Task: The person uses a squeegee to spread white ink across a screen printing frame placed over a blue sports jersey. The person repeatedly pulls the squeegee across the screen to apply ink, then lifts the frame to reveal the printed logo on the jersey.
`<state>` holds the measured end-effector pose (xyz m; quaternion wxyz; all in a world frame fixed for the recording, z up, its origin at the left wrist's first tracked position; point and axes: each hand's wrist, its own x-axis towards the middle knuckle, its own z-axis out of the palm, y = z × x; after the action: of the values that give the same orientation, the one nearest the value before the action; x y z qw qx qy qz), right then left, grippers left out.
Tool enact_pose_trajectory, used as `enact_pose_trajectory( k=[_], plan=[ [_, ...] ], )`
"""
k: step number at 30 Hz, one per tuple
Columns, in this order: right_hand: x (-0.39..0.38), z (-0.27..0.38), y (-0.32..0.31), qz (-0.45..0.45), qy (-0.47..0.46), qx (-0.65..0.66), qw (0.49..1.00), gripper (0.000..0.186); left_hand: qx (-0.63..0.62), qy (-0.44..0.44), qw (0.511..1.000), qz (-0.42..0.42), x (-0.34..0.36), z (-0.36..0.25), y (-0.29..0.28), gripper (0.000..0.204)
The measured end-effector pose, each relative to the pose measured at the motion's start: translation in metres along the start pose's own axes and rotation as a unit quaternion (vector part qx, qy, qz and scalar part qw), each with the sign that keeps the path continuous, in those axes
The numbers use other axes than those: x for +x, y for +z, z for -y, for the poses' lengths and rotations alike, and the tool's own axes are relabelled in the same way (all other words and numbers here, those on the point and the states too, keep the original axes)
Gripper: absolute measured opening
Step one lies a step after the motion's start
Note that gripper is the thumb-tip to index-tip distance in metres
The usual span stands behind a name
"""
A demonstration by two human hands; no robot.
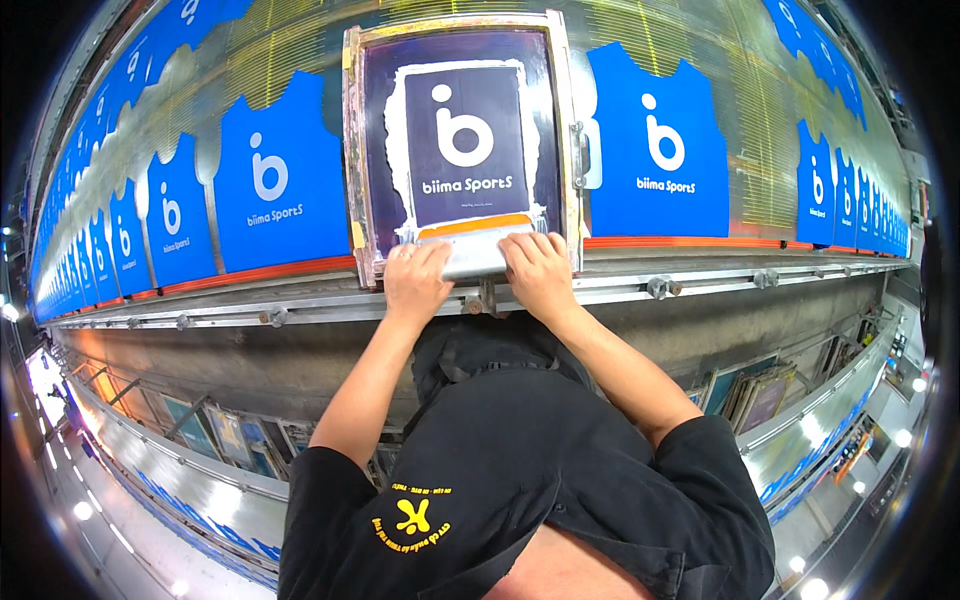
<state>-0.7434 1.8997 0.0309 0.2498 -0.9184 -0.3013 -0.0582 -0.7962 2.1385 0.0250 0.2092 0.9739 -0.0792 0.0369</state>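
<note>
Your squeegee (475, 260) lies between your two hands, upper centre of the frame, its long axis running left to right along the screen's lower end; your left hand (420, 278) grasps one end, your right hand (540, 272) the other, fingers curled over, neither clearly nearer; its smooth metal holder carries an orange blade (475, 228); the rectangular screen (376, 150) has glossy dark mesh, ragged white paste (398, 140) around it; flat, matte blue fabric panels (665, 105) flank it.
</note>
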Motion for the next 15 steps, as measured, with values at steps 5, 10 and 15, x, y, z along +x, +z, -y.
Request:
enact_pose_trajectory(
  k=[5,10,15],
  plan=[
    [-0.011,0.005,-0.04,0.072,-0.041,0.048,0.995,0.042,-0.012,0.059,0.997,0.043,-0.006,-0.016,-0.035,0.047],
    [0.092,-0.043,-0.035,0.044,-0.03,0.0,0.999,0.032,0.019,0.119,0.991,0.053,0.116,0.038,-0.043,0.031],
    [0.243,-0.109,-0.018,0.058,0.016,-0.004,0.998,0.027,0.034,0.107,0.993,0.03,0.282,0.101,-0.044,0.038]
  ],
)
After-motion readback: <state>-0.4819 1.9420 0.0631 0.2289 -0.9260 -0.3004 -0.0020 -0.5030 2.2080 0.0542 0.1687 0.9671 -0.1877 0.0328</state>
